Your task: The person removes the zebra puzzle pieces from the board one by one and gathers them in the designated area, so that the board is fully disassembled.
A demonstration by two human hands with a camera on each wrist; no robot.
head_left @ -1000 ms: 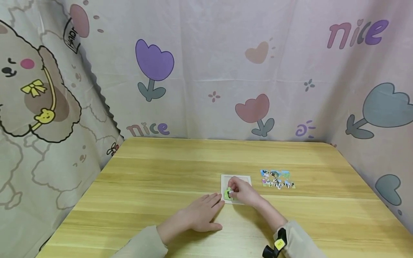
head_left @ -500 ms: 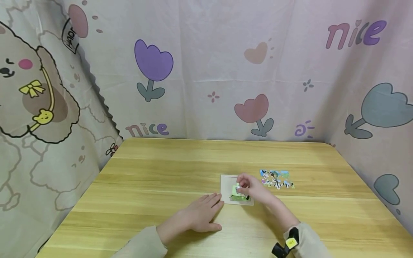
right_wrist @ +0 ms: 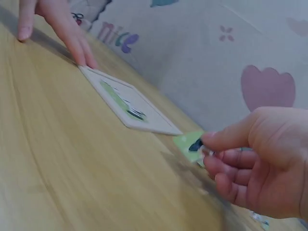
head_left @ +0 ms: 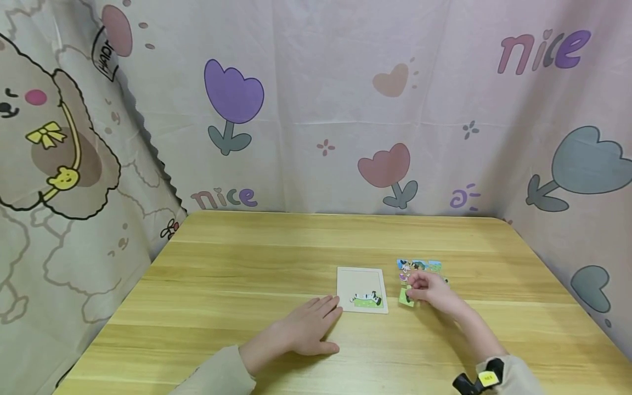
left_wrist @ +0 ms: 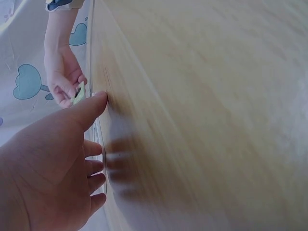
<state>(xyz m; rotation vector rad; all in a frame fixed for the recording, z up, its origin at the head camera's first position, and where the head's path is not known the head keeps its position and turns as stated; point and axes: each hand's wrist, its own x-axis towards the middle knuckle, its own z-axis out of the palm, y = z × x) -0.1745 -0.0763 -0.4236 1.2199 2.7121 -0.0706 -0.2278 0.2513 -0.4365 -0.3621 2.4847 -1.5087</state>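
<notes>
My right hand (head_left: pixel 434 293) pinches a green puzzle piece (head_left: pixel 406 298) with a dark mark between thumb and fingers, just right of the puzzle board. The same piece (right_wrist: pixel 188 144) shows in the right wrist view. The pale, framed puzzle board (head_left: pixel 353 280) lies flat on the table, with a green and black-and-white strip of puzzle pieces (head_left: pixel 366 300) in its lower right part. My left hand (head_left: pixel 308 326) rests on the table, fingers straight, fingertips at the board's left edge. Loose puzzle pieces (head_left: pixel 418 265) lie behind my right hand, which hides some of them.
The wooden table (head_left: pixel 257 258) has a straight back edge against a patterned curtain (head_left: pixel 316 109). Another curtain (head_left: pixel 59 263) hangs along the left side. A black wrist strap (head_left: pixel 486 376) with a yellow tag is on the right sleeve.
My right hand has carried the green piece from the board's lower left, across the board, to the table on its right, by the loose pieces. My left hand has stayed in place.
</notes>
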